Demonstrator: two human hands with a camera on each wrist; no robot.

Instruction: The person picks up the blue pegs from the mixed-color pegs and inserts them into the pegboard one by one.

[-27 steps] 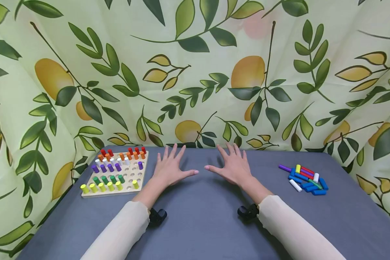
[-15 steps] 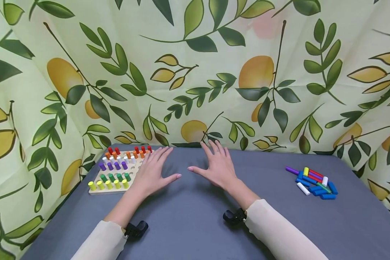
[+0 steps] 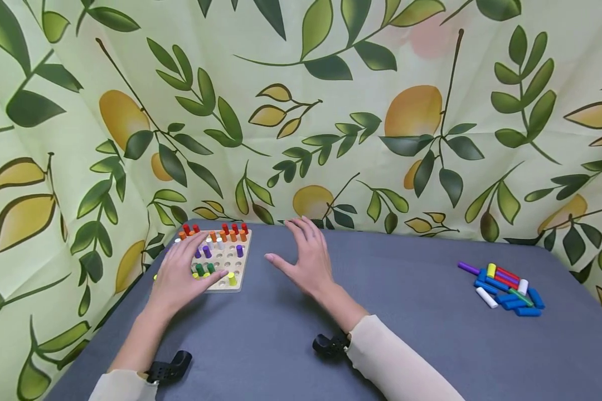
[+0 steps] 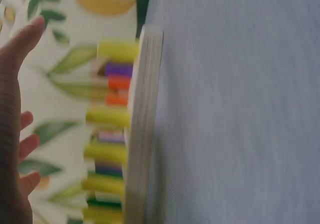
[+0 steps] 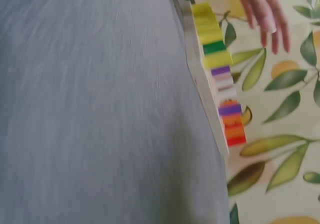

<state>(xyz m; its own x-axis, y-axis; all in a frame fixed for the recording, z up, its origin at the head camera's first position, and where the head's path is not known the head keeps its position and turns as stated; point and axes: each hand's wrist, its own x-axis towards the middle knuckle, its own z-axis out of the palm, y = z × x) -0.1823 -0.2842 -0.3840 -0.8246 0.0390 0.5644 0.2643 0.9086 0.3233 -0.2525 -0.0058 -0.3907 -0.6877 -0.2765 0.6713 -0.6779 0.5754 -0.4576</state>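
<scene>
My left hand (image 3: 183, 270) hovers over the left part of a pale wooden pegboard (image 3: 229, 259), fingers spread and holding nothing. Coloured pegs stand in rows on the board: red, orange, white, purple, green and yellow. That hand hides part of the rows. From the left wrist, the left hand (image 4: 12, 114) shows beside the upright yellow pegs (image 4: 106, 154). The right wrist view catches the left hand (image 5: 265, 9) above the board's near end. To the board's right, my right hand (image 3: 306, 256) is raised over the table, fingers extended, touching nothing.
A loose heap of pegs, with a blue peg (image 3: 528, 312) and a white peg (image 3: 486, 297) at its edge, lies on the right of the grey-blue table (image 3: 406, 312). A leaf-patterned cloth (image 3: 351, 167) hangs behind and at the sides.
Both hands have moved left; the left hand has gone from beside the pegboard to over it. The view has turned left, so board and loose pegs appear further right.
</scene>
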